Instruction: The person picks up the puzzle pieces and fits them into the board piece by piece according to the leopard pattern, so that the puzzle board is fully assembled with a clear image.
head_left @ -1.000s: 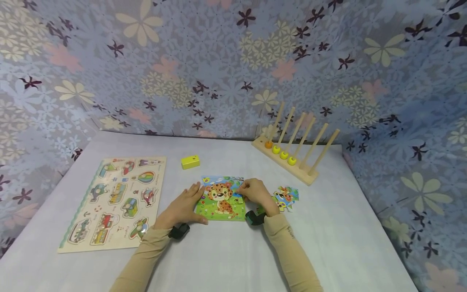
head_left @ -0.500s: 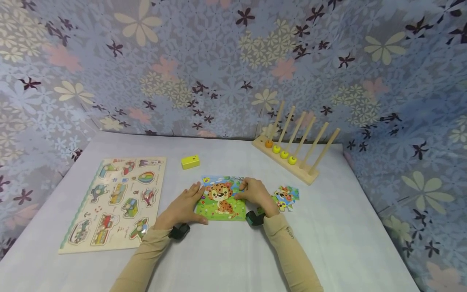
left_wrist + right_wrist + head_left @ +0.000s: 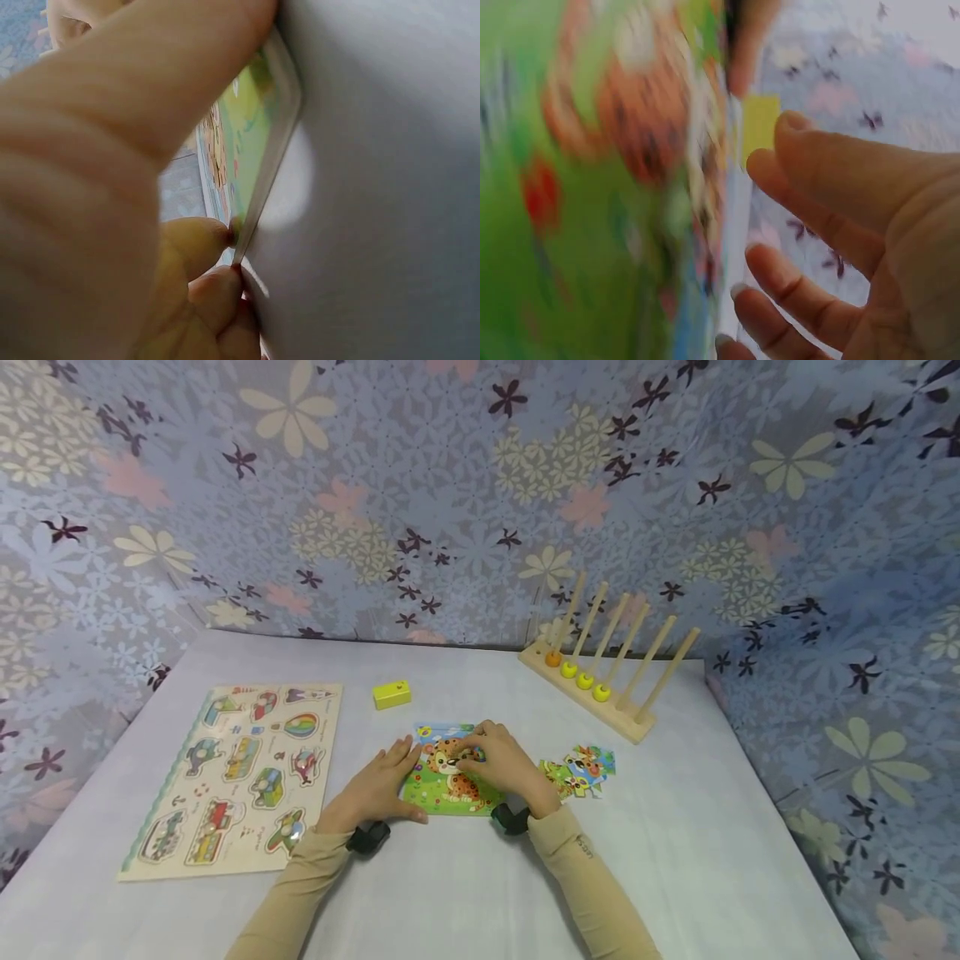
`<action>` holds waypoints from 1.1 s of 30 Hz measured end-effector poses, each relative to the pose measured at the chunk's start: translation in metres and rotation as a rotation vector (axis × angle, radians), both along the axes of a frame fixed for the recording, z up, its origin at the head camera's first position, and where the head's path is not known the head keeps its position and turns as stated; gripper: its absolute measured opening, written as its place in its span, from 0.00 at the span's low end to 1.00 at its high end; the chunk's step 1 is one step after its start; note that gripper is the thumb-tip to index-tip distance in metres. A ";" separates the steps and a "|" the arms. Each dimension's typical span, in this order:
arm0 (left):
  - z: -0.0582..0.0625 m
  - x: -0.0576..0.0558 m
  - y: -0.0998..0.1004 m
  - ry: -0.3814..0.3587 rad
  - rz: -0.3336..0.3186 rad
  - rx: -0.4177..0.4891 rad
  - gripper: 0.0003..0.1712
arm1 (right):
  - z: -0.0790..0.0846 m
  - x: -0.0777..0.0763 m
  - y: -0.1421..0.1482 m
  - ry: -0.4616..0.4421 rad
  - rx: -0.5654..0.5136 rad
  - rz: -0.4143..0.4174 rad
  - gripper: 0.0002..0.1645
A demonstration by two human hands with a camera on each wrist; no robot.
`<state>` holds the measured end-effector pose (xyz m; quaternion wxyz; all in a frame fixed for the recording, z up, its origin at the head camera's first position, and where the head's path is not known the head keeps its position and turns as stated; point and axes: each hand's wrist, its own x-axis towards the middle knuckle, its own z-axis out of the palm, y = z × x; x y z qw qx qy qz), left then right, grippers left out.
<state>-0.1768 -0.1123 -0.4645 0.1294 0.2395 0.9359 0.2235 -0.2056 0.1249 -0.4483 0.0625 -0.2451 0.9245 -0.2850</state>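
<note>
A square jigsaw puzzle (image 3: pixel 438 795) with a leopard cub on green grass lies mid-table. My left hand (image 3: pixel 375 783) spreads over its left side, thumb by the near left corner and fingers along the left edge. In the left wrist view, fingertips touch the puzzle board's (image 3: pixel 251 161) edge. Over the puzzle's upper right part hovers my right hand (image 3: pixel 498 764), covering the picture there. The right wrist view shows its thumb and index finger (image 3: pixel 810 202) apart with nothing between them, the other fingers loosely bent. Loose puzzle pieces (image 3: pixel 588 768) lie just right of this hand.
On the left lies a wooden picture board (image 3: pixel 321 777) with vehicle shapes. A yellow block (image 3: pixel 392 695) sits behind the puzzle. At the back right stands a wooden rack (image 3: pixel 626 724) with upright pegs and several beads. Flowered cloth (image 3: pixel 465 510) hangs behind the table.
My right hand has moved left from the puzzle's right edge to over the leopard's head, uncovering more loose pieces. My left hand has stayed in place.
</note>
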 end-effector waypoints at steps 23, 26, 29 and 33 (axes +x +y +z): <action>0.006 0.002 0.002 -0.007 0.006 -0.001 0.65 | 0.015 -0.008 0.080 -0.167 -0.103 -0.263 0.25; 0.005 0.002 0.002 -0.010 0.005 -0.002 0.65 | 0.019 -0.004 0.116 -0.225 -0.067 -0.330 0.28; 0.004 0.002 0.002 -0.009 0.004 -0.003 0.65 | 0.021 0.003 0.145 -0.271 -0.032 -0.356 0.31; 0.003 0.001 0.002 -0.002 0.011 -0.009 0.65 | 0.023 0.009 0.162 -0.276 0.011 -0.300 0.34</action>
